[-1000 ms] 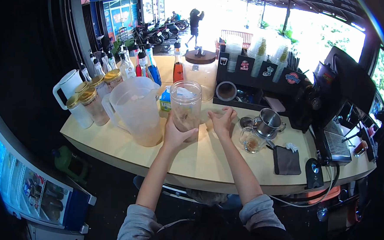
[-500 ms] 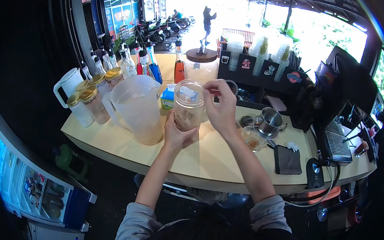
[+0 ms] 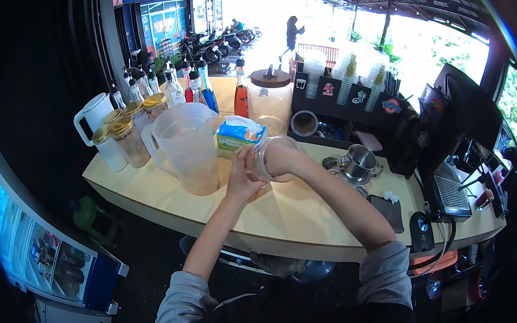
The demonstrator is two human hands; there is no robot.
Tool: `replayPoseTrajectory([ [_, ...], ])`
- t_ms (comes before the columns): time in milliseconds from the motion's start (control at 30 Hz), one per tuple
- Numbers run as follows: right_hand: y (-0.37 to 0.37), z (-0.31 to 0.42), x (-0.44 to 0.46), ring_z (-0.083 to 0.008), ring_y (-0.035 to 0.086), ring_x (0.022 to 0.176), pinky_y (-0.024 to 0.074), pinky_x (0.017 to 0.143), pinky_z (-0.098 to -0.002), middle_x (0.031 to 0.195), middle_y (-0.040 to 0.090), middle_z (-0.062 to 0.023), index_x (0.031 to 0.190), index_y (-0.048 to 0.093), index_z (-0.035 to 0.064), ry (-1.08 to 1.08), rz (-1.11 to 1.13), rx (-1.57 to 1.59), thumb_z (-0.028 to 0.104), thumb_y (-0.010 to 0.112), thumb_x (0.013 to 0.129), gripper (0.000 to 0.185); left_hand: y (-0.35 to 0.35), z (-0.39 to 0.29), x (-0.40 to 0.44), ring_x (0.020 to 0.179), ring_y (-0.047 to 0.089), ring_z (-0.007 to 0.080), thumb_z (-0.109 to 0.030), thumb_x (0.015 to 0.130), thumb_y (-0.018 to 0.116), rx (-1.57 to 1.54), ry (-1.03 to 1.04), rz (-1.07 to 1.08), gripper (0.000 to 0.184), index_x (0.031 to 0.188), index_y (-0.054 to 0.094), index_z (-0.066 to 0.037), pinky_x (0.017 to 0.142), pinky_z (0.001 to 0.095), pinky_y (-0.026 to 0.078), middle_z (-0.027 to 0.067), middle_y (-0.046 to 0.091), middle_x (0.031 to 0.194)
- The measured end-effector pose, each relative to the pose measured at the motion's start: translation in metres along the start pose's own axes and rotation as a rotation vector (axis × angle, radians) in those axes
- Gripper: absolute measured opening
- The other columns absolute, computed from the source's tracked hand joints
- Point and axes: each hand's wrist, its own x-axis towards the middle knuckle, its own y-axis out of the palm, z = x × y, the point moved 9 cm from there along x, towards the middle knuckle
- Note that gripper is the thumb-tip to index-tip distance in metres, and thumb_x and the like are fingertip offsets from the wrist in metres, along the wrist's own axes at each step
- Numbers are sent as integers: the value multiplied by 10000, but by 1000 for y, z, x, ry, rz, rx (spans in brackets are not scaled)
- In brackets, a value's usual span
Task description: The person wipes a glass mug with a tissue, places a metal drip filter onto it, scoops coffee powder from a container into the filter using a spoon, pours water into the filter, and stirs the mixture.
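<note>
A clear jar [image 3: 261, 163] is in my left hand [image 3: 243, 177], which wraps around its left side. It is tilted, its round mouth facing me and to the right. My right hand [image 3: 280, 161] reaches into that mouth; its fingers are hidden inside, so I cannot tell whether they hold anything. Just behind the jar stands a blue and green tissue pack [image 3: 236, 134]. Left of my hands is a large frosted pitcher [image 3: 186, 149]. To the right, a metal drip coffee filter [image 3: 361, 162] sits partly behind my right forearm.
Gold-lidded jars [image 3: 128, 140] and pump bottles [image 3: 171, 89] line the counter's left. At the back are a wooden-lidded jar [image 3: 270, 106] and a black organizer [image 3: 337, 101] with stacked cups. A dark cloth [image 3: 387, 212] and an espresso machine [image 3: 450, 192] are on the right.
My right hand has gone from beside the jar's rim into its mouth. The jar has tipped over toward me and to the right, lower than before.
</note>
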Motion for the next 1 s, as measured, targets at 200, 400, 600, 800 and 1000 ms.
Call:
replayPoseTrajectory([
  [200, 27, -20, 20, -293, 656, 798, 526, 714, -387, 839, 670, -154, 786, 686, 40, -11, -27, -202, 273, 647, 720, 246, 4, 1, 0, 1186, 456, 332, -80, 473, 854, -26, 9, 38, 996, 1333, 353, -97, 992, 415, 426, 133, 432, 1269],
  [400, 1, -15, -4, -314, 658, 804, 530, 718, -389, 834, 669, -158, 805, 685, 45, -86, -269, 21, 311, 676, 726, 278, 4, 5, -1, 1192, 453, 327, -70, 469, 847, 12, -10, 21, 998, 1339, 358, -100, 999, 419, 422, 129, 426, 1277],
  [600, -3, -12, -12, -261, 656, 775, 512, 712, -360, 797, 673, -114, 806, 700, 87, -2, -250, -100, 271, 732, 691, 219, 5, 1, 0, 1192, 450, 325, -59, 472, 834, 10, 8, 28, 995, 1344, 357, -98, 993, 422, 431, 128, 422, 1277],
  [800, 11, -18, -1, -250, 657, 791, 508, 736, -348, 813, 676, -109, 840, 704, 77, 18, -154, -132, 265, 726, 697, 237, 7, 10, -1, 1192, 451, 320, -155, 478, 881, -9, -33, 46, 995, 1324, 359, -90, 959, 417, 431, 135, 430, 1268],
  [1000, 5, -15, -5, -318, 655, 806, 526, 735, -400, 847, 663, -177, 847, 678, 53, -69, -187, -60, 394, 755, 678, 388, 6, 7, -1, 1191, 450, 316, -146, 476, 879, 25, 8, 34, 1003, 1329, 353, -97, 946, 413, 438, 133, 431, 1264],
])
